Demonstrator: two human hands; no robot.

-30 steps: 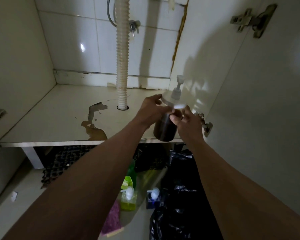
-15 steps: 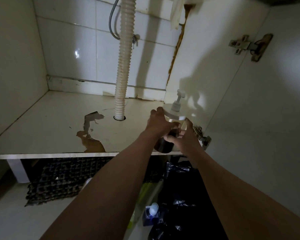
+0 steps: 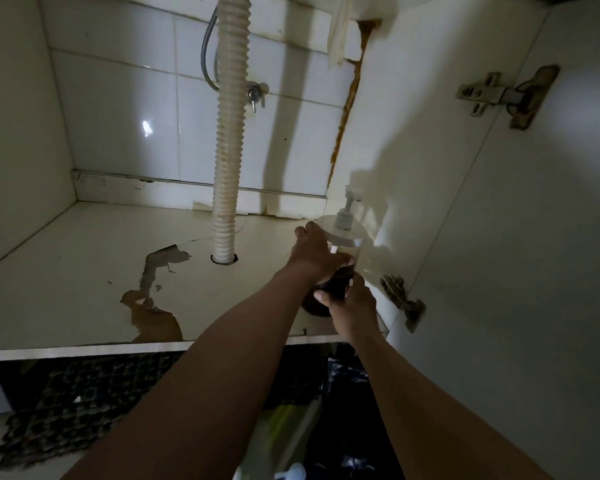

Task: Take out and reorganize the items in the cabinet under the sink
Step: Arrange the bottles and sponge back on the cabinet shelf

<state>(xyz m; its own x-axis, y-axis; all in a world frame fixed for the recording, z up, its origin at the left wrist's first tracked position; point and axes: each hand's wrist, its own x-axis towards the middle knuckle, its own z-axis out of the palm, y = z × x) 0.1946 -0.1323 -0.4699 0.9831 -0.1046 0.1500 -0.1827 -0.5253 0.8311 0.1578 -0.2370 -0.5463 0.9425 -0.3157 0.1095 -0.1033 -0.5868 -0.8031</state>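
Note:
A dark brown pump bottle with a wide white lid and white pump head stands at the right front corner of the cabinet floor, close to the right wall. My left hand grips its upper body just under the lid. My right hand holds its lower body from the right. Both hands hide most of the bottle.
A ribbed white drain hose drops through a hole in the floor, mid-cabinet. The floor's surface is peeled and stained at front left. The open door with hinges is at right. Black bags and a dark mat lie below.
Both hands have carried the bottle deeper and lower into the cabinet's right front corner. My view has moved closer and tilted up.

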